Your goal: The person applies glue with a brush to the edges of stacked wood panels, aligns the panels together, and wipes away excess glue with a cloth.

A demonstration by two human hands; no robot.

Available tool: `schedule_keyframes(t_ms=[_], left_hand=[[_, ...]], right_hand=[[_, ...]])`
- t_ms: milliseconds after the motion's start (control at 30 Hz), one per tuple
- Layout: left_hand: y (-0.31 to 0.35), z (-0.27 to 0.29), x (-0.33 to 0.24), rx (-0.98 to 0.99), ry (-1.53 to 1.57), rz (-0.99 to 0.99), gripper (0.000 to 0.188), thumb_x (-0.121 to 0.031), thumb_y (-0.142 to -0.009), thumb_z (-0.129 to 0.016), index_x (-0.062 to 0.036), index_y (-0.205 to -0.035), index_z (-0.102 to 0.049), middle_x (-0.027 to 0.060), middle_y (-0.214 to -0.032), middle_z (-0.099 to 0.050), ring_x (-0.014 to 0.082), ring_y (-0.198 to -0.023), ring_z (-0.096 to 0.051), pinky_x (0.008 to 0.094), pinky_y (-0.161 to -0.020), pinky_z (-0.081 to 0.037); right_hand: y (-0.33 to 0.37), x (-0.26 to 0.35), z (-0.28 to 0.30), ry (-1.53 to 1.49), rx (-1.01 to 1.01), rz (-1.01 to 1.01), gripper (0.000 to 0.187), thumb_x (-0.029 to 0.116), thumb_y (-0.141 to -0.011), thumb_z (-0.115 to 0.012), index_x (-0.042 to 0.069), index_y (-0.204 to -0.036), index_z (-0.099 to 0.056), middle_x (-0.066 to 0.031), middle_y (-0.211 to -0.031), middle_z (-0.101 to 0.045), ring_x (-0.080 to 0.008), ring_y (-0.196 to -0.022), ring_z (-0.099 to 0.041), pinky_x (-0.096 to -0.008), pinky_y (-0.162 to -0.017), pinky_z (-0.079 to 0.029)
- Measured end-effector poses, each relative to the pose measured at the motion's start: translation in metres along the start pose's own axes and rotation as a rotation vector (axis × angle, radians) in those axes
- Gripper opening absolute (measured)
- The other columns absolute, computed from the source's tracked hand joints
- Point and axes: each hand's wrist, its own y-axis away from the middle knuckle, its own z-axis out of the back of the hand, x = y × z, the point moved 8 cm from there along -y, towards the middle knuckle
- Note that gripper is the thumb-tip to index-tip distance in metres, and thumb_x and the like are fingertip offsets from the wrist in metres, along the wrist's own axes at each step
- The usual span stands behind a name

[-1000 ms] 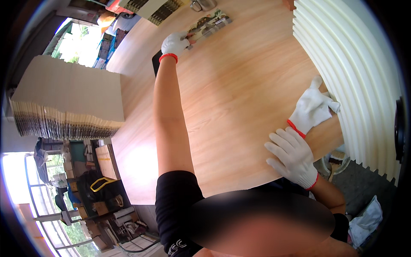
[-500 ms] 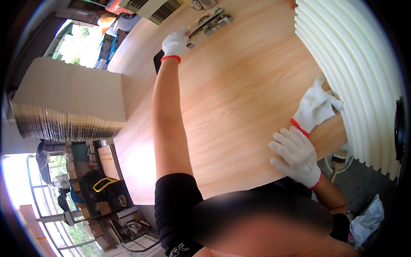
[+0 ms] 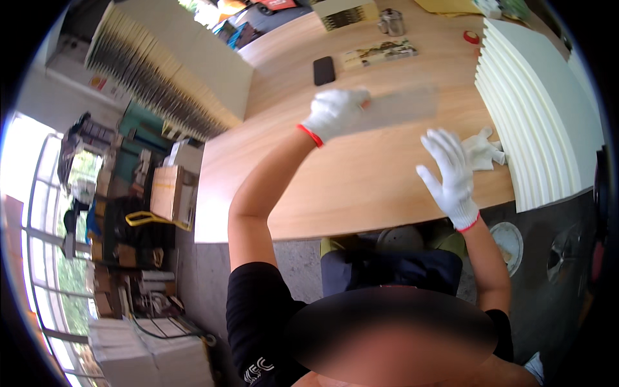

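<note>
Fingers of left hand grip blurred strip; right hand outstretched, thumb apart.

We are wearing white, red-cuffed gloves of matt knitted cloth, and we are holding a thin, flat greyish strip, too blurred for its material to show. We are facing a pale brown tabletop with smooth wood grain and a soft sheen, a shiny, rounded metal mug, a smooth black rectangular phone and a matt, ridged white paper-like stack.

Bright windows stand left of the grey floor
</note>
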Motion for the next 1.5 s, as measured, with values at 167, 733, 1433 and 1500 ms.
schedule_keyframes(t_ms=[167,733,1433,1500], left_hand=[[0.108,-0.056,-0.039,0.125,0.063,-0.051,0.02,-0.035,-0.095,-0.055,-0.0195,-0.102,-0.065,0.0093,-0.077,-0.071,0.0341,-0.068,-0.07,0.045,-0.058,-0.054],[0.179,-0.084,-0.076,-0.084,2.143,0.224,0.051,-0.022,-0.1,-0.061,-0.0059,-0.145,-0.043,0.0116,-0.14,-0.055,0.0245,-0.126,-0.055,0.0435,-0.104,-0.046],[0.204,-0.099,-0.11,0.159,2.249,0.198,0.034,-0.015,-0.099,-0.06,0.0037,-0.127,-0.058,0.0104,-0.12,-0.067,0.0185,-0.107,-0.065,0.0344,-0.094,-0.052],[0.207,-0.081,-0.097,0.179,1.951,0.182,0.038,-0.018,-0.1,-0.061,0.0028,-0.13,-0.058,0.0105,-0.121,-0.067,0.0176,-0.106,-0.065,0.0345,-0.094,-0.052]], right_hand=[[-0.032,0.071,-0.04,0.182,0.261,0.207,0.067,0.03,-0.083,-0.074,0.014,-0.143,-0.05,-0.0096,-0.136,-0.059,-0.027,-0.132,-0.05,-0.0477,-0.118,-0.03],[0.014,0.027,-0.068,-1.183,0.355,-0.736,0.033,0.022,-0.095,-0.071,-0.001,-0.118,-0.066,-0.0033,-0.105,-0.07,-0.008,-0.096,-0.061,-0.0254,-0.083,-0.05],[0.075,0.021,-0.064,-1.391,0.502,-0.754,0.044,0.036,-0.097,-0.067,0.002,-0.124,-0.062,-0.0024,-0.117,-0.066,-0.0093,-0.103,-0.062,-0.0284,-0.094,-0.049],[0.068,0.016,-0.067,-1.222,0.451,-0.674,0.041,0.032,-0.097,-0.068,-0.002,-0.121,-0.064,-0.003,-0.118,-0.065,-0.0078,-0.105,-0.059,-0.0254,-0.096,-0.045]])
